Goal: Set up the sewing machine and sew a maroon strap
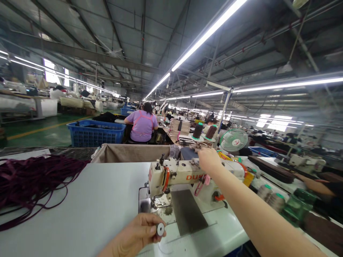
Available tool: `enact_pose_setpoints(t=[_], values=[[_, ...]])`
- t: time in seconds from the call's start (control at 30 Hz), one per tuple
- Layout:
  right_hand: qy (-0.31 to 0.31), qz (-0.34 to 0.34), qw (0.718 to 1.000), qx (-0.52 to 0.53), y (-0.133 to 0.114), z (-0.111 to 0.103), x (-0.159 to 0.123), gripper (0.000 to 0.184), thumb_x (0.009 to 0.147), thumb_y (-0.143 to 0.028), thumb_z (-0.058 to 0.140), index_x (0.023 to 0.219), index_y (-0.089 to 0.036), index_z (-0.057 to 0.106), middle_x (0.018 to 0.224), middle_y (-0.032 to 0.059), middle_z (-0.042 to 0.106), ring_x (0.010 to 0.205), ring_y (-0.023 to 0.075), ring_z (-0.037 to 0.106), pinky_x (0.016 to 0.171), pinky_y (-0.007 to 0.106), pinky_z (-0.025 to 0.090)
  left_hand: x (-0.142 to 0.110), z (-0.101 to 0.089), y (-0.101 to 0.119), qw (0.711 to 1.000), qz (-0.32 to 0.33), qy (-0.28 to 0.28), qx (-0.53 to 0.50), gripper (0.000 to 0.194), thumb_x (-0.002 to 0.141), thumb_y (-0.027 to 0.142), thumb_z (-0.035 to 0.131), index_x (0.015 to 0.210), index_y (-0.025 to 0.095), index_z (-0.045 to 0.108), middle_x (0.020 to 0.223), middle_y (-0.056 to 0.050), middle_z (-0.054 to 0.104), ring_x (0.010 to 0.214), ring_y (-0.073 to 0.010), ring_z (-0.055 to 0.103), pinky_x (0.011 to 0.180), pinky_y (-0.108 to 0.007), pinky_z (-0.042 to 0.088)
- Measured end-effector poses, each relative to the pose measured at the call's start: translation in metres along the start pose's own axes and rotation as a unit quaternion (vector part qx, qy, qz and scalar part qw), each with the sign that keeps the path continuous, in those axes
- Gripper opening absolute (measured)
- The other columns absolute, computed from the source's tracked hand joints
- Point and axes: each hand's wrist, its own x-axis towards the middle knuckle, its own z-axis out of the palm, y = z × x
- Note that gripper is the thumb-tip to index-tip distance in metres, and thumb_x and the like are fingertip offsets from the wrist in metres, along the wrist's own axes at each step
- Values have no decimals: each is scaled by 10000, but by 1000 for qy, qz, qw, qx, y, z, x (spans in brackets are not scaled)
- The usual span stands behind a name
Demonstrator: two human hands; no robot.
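The bobbin [160,229] is pinched between the thumb and fingers of the left hand [143,231], the grip closed firmly about its rim, with its round face and dark centre hole turned outward. It is held up over the near edge of the white table [104,203], just short of the sewing machine [171,175]. Taking the bobbin as the middle of the clock, the needle end of the machine is near it at twelve, and a dark plate [189,212] lies at two.

The right hand [210,160] is between one and two o'clock, reached across onto the top of the machine — its fingers are turned away, so I cannot tell how far they are closed or whether they hold anything. A pink clip [205,179] hangs just below that hand, beside the orange letters.

Farther out, a heap of purple strips [34,178] spreads over the table between nine and ten. A cloth-lined bin [128,152] stands at eleven, and beyond it a blue basket [98,132]. Just before twelve, a person in a purple shirt [142,125] sits facing away. Two dark thread spools [197,131] stand at one — a green fan [234,139] is to their right.
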Motion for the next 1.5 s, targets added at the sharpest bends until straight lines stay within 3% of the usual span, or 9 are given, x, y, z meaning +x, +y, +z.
enact_pose_setpoints(t=[0.23, 0.4, 0.5, 0.73, 0.9, 1.0, 1.2, 1.33, 1.5], values=[[-13, -18, 1000, 1, -1, 2, 2, 245, 878, -117, 542, 982, -85, 762, 1017, 210, 728, 1000, 296, 703, 873, 362, 472, 7, -3, -5, 999, -30, -15, -27, 491, 655, 425, 976, 995, 111, 814, 874, -145, 725, 724, -150, 624, 684, -238, 433], [15, -21, 1000, -1, -3, 0, 2, 336, 940, -96, 451, 1125, -90, 732, 1198, 216, 691, 1184, 308, 638, 997, 398, 426, 5, -2, -3, 1000, -20, -17, -2, 496, 626, 422, 992, 966, 106, 817, 894, -171, 752, 728, -160, 634, 700, -250, 446], [-25, -31, 999, 9, -1, -2, 3, 248, 916, -140, 544, 1033, -147, 762, 1103, 155, 734, 1049, 256, 694, 878, 320, 474, 4, -2, -2, 1000, -25, -13, 6, 495, 615, 410, 1000, 972, 117, 820, 922, -177, 767, 750, -170, 655, 728, -257, 460], [-8, -27, 1000, 6, 3, 1, 4, 333, 957, -105, 455, 1156, -93, 721, 1220, 211, 688, 1188, 300, 643, 990, 377, 451, 2, 2, -1, 999, -36, -26, -9, 457, 675, 404, 952, 973, 87, 814, 881, -174, 747, 724, -160, 635, 699, -251, 453], [-44, -24, 999, 9, 5, 0, 4, 262, 904, -107, 527, 1023, -95, 761, 1071, 208, 732, 1009, 294, 704, 859, 354, 494, -4, 12, 8, 998, -44, -35, -11, 437, 668, 371, 948, 976, 91, 817, 876, -160, 746, 766, -171, 658, 727, -248, 465], [-9, -12, 1000, 4, 1, 1, 4, 329, 935, -86, 453, 1112, -46, 728, 1169, 267, 687, 1153, 340, 650, 966, 418, 453, -4, 13, 10, 997, -61, -37, 10, 476, 643, 409, 958, 957, 78, 819, 858, -174, 755, 713, -161, 648, 694, -242, 451], [-40, -24, 999, 27, 6, 2, 5, 233, 890, -107, 547, 987, -123, 758, 1030, 173, 733, 970, 264, 695, 832, 319, 478, -3, 11, 7, 997, -68, -43, 10, 476, 670, 428, 942, 967, 78, 816, 856, -175, 753, 699, -154, 638, 686, -237, 448], [11, -4, 999, 41, 5, 10, 5, 278, 925, -75, 482, 1075, -62, 716, 1134, 227, 688, 1130, 325, 633, 958, 377, 430, -4, 11, 7, 996, -69, -56, -7, 409, 745, 403, 901, 969, 74, 808, 843, -156, 731, 715, -147, 636, 684, -224, 443], [36, -35, 991, 127, 0, 22, 0, 182, 950, -101, 524, 938, -141, 701, 1067, 122, 690, 1050, 225, 639, 923, 278, 422, -7, 11, 11, 994, -73, -83, -22, 460, 705, 419, 912, 932, 34, 800, 801, -154, 715, 667, -138, 622, 666, -221, 453]])
